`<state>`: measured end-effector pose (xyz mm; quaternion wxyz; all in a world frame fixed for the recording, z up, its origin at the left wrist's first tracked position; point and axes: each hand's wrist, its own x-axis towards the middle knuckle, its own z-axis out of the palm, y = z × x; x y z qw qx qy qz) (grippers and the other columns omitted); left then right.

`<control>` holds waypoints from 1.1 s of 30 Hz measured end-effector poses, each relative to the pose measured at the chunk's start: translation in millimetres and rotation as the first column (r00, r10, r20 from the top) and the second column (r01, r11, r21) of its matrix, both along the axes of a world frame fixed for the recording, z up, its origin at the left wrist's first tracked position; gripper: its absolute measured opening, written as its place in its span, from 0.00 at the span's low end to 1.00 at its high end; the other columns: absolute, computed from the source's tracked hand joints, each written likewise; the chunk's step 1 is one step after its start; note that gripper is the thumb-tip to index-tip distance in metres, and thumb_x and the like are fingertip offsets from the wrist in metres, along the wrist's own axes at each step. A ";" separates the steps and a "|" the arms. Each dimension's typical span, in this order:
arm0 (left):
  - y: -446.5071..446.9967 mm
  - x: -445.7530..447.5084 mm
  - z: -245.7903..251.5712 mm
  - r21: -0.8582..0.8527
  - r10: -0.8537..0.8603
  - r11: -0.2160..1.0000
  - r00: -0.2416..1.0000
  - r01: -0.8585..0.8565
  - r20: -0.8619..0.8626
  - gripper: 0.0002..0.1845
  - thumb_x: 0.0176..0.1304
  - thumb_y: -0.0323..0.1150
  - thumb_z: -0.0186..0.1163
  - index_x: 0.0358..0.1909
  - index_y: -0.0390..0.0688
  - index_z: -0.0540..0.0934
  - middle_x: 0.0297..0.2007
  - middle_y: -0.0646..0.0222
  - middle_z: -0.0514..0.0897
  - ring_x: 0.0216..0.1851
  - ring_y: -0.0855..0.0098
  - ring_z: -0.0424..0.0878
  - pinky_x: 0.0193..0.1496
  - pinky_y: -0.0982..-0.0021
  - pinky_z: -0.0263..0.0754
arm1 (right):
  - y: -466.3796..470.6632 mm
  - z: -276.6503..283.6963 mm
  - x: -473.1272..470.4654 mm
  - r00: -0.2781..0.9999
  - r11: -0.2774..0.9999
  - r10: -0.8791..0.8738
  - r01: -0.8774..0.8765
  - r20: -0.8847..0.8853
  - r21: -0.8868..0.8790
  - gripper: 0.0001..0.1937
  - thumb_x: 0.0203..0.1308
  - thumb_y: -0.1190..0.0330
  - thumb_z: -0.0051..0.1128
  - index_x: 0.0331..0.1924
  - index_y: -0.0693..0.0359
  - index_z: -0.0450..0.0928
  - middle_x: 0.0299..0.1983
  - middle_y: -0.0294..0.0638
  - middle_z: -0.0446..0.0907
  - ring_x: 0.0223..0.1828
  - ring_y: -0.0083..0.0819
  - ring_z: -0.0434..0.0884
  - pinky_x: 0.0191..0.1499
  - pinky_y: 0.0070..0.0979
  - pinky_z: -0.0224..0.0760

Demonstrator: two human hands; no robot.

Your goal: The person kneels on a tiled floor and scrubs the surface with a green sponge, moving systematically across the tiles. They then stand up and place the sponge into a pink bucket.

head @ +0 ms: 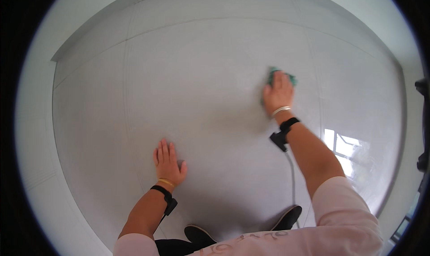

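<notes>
My right hand (pixel 279 93) lies palm down over a green cloth (pixel 291 79), pressing it against the glossy grey tiled floor (pixel 215 71). Edges of the cloth stick out past the fingertips, while the rest is hidden under the palm. Lower and to the left, my left hand (pixel 167 163) rests flat on the same floor. Its fingers point away from me, the thumb stands apart, and it holds nothing.
White walls (pixel 35 128) border the floor at left and right. My dark shoes (pixel 288 218) stand at the bottom. A thin cable (pixel 293 175) hangs from the black device (pixel 280 138) on my right wrist. Window light reflects (pixel 342 146) off the floor at right.
</notes>
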<state>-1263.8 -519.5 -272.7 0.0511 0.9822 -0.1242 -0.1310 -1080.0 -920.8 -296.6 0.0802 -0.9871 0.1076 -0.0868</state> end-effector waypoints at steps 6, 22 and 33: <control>-5.8 2.0 5.7 -0.027 -0.021 0.999 0.994 0.024 0.104 0.45 0.59 0.47 0.56 0.73 0.30 0.56 0.75 0.39 0.51 0.77 0.42 0.48 0.76 0.41 0.39 | 141.3 16.9 -52.3 0.658 0.582 0.751 -0.701 0.057 0.412 0.33 0.60 0.62 0.53 0.70 0.66 0.64 0.72 0.51 0.64 0.74 0.48 0.61 0.77 0.45 0.46; -14.3 -8.2 -3.1 -0.013 -0.026 1.000 0.992 0.027 0.126 0.42 0.63 0.46 0.51 0.75 0.32 0.54 0.75 0.40 0.53 0.77 0.43 0.49 0.76 0.41 0.41 | -203.3 15.4 -187.7 0.912 0.923 0.382 -0.385 -0.149 0.006 0.35 0.56 0.60 0.54 0.68 0.66 0.66 0.71 0.54 0.65 0.70 0.53 0.65 0.71 0.51 0.55; 1.4 -13.2 10.9 -0.007 -0.105 0.994 0.970 0.109 0.221 0.44 0.61 0.43 0.52 0.76 0.34 0.52 0.76 0.42 0.50 0.78 0.45 0.47 0.77 0.44 0.39 | -217.1 33.5 -361.1 0.794 0.852 0.515 -0.514 -0.323 0.093 0.38 0.44 0.55 0.64 0.65 0.54 0.72 0.68 0.45 0.70 0.67 0.43 0.70 0.69 0.45 0.61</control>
